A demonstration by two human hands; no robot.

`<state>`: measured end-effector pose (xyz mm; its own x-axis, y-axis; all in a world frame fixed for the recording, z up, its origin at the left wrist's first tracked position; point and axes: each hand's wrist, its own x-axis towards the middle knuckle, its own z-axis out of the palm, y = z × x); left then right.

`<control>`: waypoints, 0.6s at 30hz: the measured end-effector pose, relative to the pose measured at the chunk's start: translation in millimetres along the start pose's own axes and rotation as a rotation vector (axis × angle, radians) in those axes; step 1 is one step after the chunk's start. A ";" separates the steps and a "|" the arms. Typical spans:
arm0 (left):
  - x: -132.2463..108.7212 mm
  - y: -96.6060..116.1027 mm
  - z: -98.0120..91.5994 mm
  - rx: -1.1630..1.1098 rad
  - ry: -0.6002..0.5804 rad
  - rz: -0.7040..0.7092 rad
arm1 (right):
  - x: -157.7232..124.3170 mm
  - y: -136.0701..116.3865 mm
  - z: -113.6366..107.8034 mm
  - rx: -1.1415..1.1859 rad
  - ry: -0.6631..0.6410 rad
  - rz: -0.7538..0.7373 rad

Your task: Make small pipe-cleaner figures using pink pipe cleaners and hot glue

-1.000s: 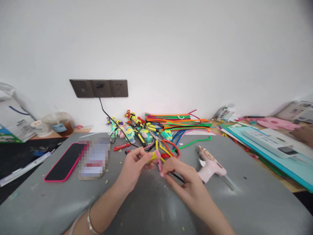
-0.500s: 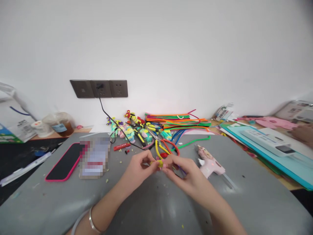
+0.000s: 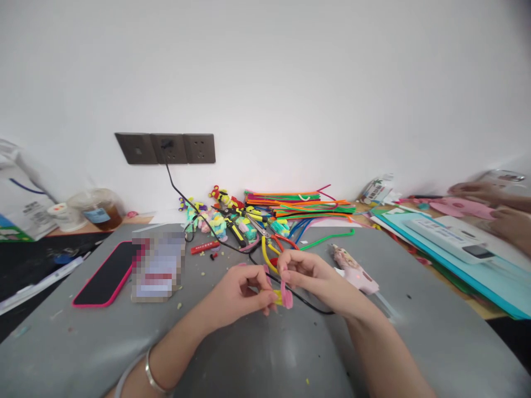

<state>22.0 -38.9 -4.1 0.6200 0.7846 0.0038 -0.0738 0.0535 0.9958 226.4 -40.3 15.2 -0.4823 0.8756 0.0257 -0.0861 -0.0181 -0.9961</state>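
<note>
1 pink-and-yellow fuzzy piece [image 3: 286, 299], near centre, over a grey mat [image 3: 240, 354]. Left hand [image 3: 244, 290]: pinching its yellow part. Right hand [image 3: 313, 279]: pinching its pink strip [image 3: 283, 284]. Handling, in my judgement: left pinch firm, strip taut and flat. Far left: 1 clear cup [image 3: 97, 214], brown liquid [image 3: 112, 215] inside; 1 white tub [image 3: 64, 218], contents hidden.

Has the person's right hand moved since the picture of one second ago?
Yes. Against the wall sockets, the right hand has shifted upward and slightly to the right in the view.
</note>
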 end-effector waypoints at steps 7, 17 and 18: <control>1.8 -0.3 -0.3 -0.150 0.024 0.075 | -3.4 16.3 2.6 0.175 0.078 0.052; 8.0 -3.7 -1.4 -0.098 0.257 0.177 | -3.9 32.6 31.2 0.217 0.311 0.039; 8.4 -4.7 -1.5 -0.061 0.290 0.188 | -3.5 32.6 33.0 0.215 0.332 0.038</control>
<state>26.3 -31.6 -8.9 0.3446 0.9264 0.1516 -0.2173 -0.0785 0.9730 196.6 -59.9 -14.6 -0.1835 0.9802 -0.0746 -0.2710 -0.1234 -0.9546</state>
